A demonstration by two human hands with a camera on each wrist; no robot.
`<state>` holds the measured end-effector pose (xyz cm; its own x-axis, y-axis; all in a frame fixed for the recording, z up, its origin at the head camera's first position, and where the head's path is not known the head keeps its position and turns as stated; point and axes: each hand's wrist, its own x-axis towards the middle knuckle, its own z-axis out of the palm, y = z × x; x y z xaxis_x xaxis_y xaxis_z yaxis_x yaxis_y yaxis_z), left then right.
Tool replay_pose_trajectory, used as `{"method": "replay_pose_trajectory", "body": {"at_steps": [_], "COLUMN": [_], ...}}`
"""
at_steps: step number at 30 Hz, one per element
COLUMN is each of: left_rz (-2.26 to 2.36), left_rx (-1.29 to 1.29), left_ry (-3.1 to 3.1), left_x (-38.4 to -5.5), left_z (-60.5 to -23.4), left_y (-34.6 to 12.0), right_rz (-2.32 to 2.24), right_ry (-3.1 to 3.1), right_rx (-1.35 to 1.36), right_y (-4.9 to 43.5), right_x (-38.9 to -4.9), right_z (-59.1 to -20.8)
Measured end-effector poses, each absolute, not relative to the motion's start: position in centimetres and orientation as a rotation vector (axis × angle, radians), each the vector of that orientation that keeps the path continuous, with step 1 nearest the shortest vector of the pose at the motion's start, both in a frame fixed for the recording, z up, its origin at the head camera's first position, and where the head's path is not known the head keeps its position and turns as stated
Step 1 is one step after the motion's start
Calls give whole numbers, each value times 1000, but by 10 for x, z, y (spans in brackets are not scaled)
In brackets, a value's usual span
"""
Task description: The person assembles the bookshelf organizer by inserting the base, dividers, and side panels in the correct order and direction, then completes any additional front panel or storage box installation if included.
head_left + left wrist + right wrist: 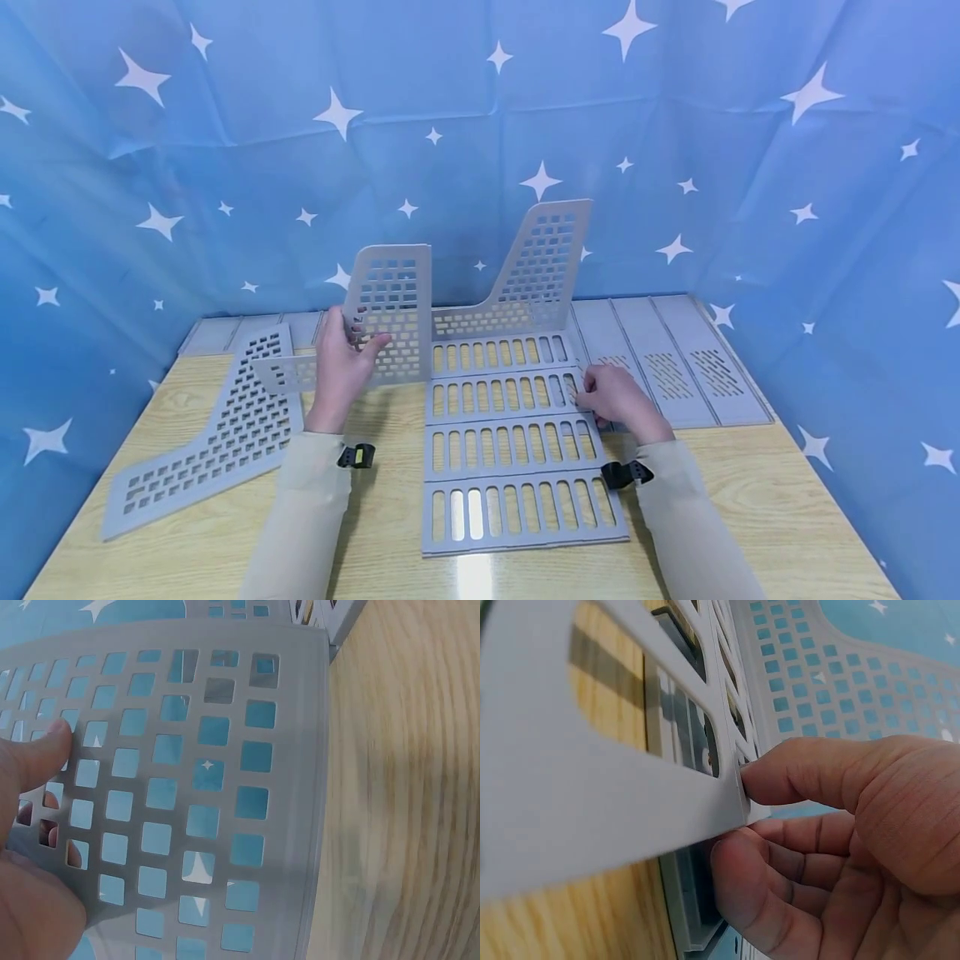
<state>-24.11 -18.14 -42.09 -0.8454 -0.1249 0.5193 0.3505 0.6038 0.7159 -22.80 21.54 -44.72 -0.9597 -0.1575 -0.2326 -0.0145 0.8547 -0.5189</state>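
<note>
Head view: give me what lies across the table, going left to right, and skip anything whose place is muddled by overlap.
Perforated panel lying flat, left hand, slotted panel, right hand, rightmost patch of slits.

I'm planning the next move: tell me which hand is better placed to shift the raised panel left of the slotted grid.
Probably the left hand: it has that perforated panel in its grip. The right hand is occupied, pinching the slotted grid at its right edge.
</note>
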Motion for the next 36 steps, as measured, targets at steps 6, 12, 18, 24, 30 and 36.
{"method": "replay_pose_trajectory", "body": {"at_steps": [6, 12, 18, 24, 30, 36], "left_rz": [-1213, -1324, -1343, -1342, -1353, -1371], "left_rx": [-181, -133, -83, -47, -57, -165], "left_ry": [-2303, -2304, -2445, -2429, -2380, -2379], "left_x": [-244, -247, -246, -246, -246, -247], "left_z": [-425, -428, -426, -427, -429, -433], "left_y": [-184, -190, -201, -202, -197, -189], "right_rz": [-828, -852, -880, -899, -926, -928], "right_ry": [2736, 2713, 2694, 2679, 2671, 2686], "right_rx": [-120, -125, -142, -136, -99, -78], "right_y": [214, 216, 217, 217, 218, 217], "right_x": [-231, -233, -231, -230, -231, -232], "right_z": [-449, -450, -450, -449, -451, -453]}}
